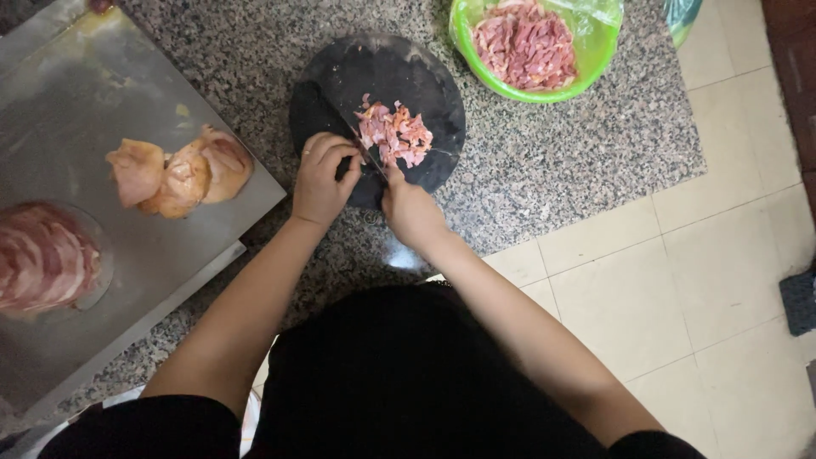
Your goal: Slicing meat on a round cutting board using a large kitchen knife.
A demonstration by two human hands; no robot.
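A round black cutting board (425,76) lies on a speckled granite slab. A small heap of chopped pink meat (393,134) sits on the board. A dark cleaver (327,110) lies slanted across the board, its edge against the left side of the meat. My right hand (410,211) grips the cleaver's handle at the board's near edge, thumb pointing toward the meat. My left hand (321,177) has its fingers curled into a fist and rests on the blade's near end, just left of the meat.
A green bowl (586,72) lined with plastic holds more sliced meat at the back right. To the left, a steel tray (85,102) carries pale chicken pieces (180,174) and a dish of layered red meat (42,255). Tiled floor (705,280) lies to the right.
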